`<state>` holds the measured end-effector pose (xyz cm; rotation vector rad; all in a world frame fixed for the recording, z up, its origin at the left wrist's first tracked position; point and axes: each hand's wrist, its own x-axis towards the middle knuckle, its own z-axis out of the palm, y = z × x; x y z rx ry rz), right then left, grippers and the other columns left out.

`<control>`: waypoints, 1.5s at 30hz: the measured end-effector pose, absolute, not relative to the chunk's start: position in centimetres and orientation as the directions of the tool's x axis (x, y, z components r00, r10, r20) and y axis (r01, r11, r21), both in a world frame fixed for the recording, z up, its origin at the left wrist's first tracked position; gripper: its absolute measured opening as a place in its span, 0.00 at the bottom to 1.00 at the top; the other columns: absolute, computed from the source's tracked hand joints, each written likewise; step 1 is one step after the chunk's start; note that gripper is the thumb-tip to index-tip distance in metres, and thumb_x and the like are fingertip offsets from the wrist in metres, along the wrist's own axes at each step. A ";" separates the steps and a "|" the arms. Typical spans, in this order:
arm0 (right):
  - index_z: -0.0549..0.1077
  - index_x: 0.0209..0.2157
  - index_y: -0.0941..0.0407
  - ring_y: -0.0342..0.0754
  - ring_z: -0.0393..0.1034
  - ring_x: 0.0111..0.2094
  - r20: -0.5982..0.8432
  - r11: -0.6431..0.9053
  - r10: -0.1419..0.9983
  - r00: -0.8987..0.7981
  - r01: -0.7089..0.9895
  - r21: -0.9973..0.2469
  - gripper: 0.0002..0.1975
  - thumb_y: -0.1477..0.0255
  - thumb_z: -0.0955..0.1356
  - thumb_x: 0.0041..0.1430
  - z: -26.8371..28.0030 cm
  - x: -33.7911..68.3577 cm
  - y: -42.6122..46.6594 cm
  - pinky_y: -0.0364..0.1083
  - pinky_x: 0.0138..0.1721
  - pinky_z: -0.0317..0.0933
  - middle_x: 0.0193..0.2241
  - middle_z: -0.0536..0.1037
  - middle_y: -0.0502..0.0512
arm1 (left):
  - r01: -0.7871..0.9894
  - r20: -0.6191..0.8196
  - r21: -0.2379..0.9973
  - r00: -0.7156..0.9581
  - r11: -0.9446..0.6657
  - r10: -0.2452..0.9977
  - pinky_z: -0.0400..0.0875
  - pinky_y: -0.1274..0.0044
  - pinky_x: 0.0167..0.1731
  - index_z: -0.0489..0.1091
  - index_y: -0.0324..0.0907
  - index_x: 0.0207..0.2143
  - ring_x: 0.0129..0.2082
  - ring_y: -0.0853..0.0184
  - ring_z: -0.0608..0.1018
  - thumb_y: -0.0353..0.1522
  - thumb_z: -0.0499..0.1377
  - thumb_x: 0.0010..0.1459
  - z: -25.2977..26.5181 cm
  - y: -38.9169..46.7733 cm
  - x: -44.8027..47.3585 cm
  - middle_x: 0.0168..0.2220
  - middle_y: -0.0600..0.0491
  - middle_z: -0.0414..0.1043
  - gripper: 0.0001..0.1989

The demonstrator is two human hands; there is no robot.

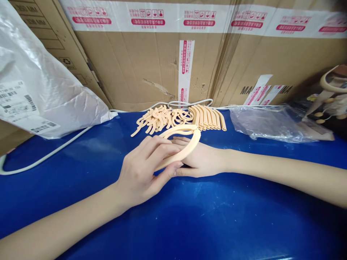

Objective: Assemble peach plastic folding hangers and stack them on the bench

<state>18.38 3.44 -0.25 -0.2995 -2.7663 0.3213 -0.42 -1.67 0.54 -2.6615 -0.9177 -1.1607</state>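
Over the middle of the blue table, my left hand (146, 168) is closed around a curved beige piece (188, 148), with thumb and fingers on either side of it. A thinner curved beige part (177, 129) meets this piece at its upper right end, so the two form a loop. My right hand (200, 159) is behind the curved piece and appears closed on it; its fingertips are partly hidden by the piece and my left hand. Just beyond lie a heap of small wavy beige parts (158, 119), several beige rings (182, 116) and a row of bent beige tubes (207, 117).
Cardboard boxes (135, 68) stand along the back of the blue table (173, 224). A white plastic package (54, 83) leans at the left, near a white cable (46, 164). Clear plastic bags (260, 122) lie at the right, beside a blurred hanging-toy-like object (333, 79).
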 end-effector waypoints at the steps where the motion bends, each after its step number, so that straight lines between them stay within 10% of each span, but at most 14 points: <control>1: 0.65 0.54 0.57 0.52 0.55 0.59 0.296 0.952 0.251 -0.922 0.179 -0.247 0.19 0.65 0.61 0.64 -0.2 18.5 3.3 0.54 0.59 0.50 0.55 0.66 0.59 | 0.564 0.687 0.142 0.535 -0.814 0.491 0.68 0.73 0.38 0.65 0.41 0.42 0.38 0.65 0.72 0.30 0.55 0.60 0.5 -1.7 -0.4 0.39 0.51 0.69 0.07; 16: 0.72 0.31 0.57 0.45 0.67 0.44 0.206 0.725 0.601 -0.772 0.419 -0.548 0.14 0.83 0.58 0.59 0.4 26.5 0.9 0.44 0.42 0.63 0.34 0.72 0.54 | 0.537 0.495 0.173 0.677 -0.825 0.545 0.64 0.72 0.45 0.62 0.38 0.48 0.43 0.64 0.66 0.28 0.47 0.66 0.1 -0.9 0.1 0.43 0.49 0.66 0.10; 25: 0.68 0.43 0.55 0.49 0.63 0.47 0.310 0.771 0.635 -0.707 0.605 -0.199 0.10 0.75 0.61 0.61 -0.5 26.9 1.4 0.48 0.48 0.60 0.46 0.67 0.57 | 0.595 0.331 0.205 0.705 -0.777 0.628 0.64 0.67 0.45 0.63 0.40 0.47 0.43 0.62 0.65 0.30 0.45 0.67 0.0 -0.7 0.3 0.45 0.49 0.65 0.11; 32: 0.62 0.28 0.55 0.48 0.63 0.32 0.344 0.566 0.791 -0.506 0.819 -0.096 0.16 0.58 0.63 0.60 -0.5 26.9 1.7 0.46 0.32 0.59 0.29 0.67 0.53 | 0.526 0.244 0.266 0.774 -0.808 0.584 0.64 0.65 0.48 0.63 0.39 0.46 0.45 0.62 0.66 0.28 0.44 0.66 0.0 -0.7 0.3 0.45 0.47 0.65 0.11; 45: 0.67 0.29 0.58 0.47 0.67 0.29 0.336 0.665 0.699 -0.631 0.747 0.019 0.18 0.63 0.57 0.67 -0.6 27.0 1.5 0.44 0.30 0.59 0.25 0.72 0.54 | 0.448 0.229 0.354 0.810 -0.821 0.540 0.60 0.65 0.53 0.64 0.41 0.46 0.50 0.62 0.65 0.23 0.47 0.63 0.1 -0.7 0.4 0.45 0.48 0.65 0.13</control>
